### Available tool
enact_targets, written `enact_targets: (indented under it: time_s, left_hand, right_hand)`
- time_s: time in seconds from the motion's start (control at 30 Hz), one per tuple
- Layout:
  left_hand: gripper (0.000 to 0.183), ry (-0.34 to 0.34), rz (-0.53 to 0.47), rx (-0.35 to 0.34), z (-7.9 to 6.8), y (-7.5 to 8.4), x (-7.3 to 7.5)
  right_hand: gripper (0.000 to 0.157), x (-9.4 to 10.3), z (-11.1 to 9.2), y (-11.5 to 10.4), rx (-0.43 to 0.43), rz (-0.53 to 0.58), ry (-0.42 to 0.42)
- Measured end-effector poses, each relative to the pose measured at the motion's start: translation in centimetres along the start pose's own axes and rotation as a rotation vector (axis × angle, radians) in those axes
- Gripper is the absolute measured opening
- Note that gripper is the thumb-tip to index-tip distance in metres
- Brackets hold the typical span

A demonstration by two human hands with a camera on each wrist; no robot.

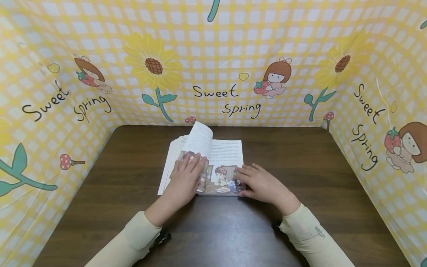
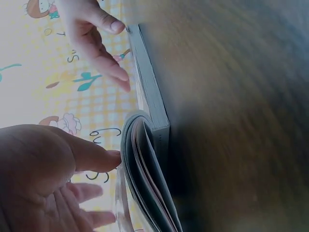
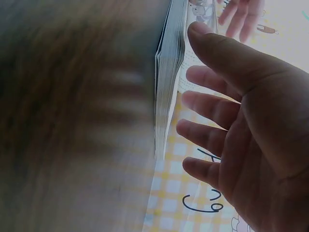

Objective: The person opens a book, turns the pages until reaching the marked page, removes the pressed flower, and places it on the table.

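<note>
An illustrated book (image 1: 227,151) lies spread on the table, with print above and colored drawings below. A curling page (image 1: 200,139) stands raised near its middle, bending over toward the left. My left hand (image 1: 185,180) rests on that page and the left side, fingers extended. In the left wrist view, the left thumb (image 2: 99,157) is right at the bowed bundle of pages (image 2: 133,150). At the lower right corner of the book, my right hand (image 1: 261,184) has its fingers over the edge. The right wrist view shows its fingers (image 3: 207,106) spread and relaxed beside the page block (image 3: 169,72).
The dark wooden table (image 1: 300,155) extends around the book on all sides. A yellow checkered cloth (image 1: 213,48) with flowers and cartoon figures rises at the back and both sides. Dark straps (image 1: 161,239) show at the wrists below light sleeves.
</note>
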State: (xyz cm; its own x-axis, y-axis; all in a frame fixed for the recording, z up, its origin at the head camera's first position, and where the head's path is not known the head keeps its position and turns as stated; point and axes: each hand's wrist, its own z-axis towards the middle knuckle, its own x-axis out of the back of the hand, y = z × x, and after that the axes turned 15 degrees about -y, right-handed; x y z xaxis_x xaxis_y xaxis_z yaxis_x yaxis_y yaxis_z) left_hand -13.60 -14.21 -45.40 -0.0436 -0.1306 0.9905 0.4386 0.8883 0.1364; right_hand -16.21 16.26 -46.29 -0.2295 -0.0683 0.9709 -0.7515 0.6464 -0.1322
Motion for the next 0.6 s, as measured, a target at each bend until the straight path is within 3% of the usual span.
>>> enact_targets:
  time_s: [0.27, 0.6]
  left_hand:
    - [0.05, -0.111, -0.09, -0.029, -0.6, -0.44, -0.25]
    - [0.042, -0.204, -0.101, 0.013, -0.66, -0.73, -0.31]
  right_hand:
    - [0.063, -0.28, 0.0, 0.09, 0.014, 0.048, -0.048]
    - [0.056, -0.27, -0.05, 0.19, 0.02, 0.051, -0.07]
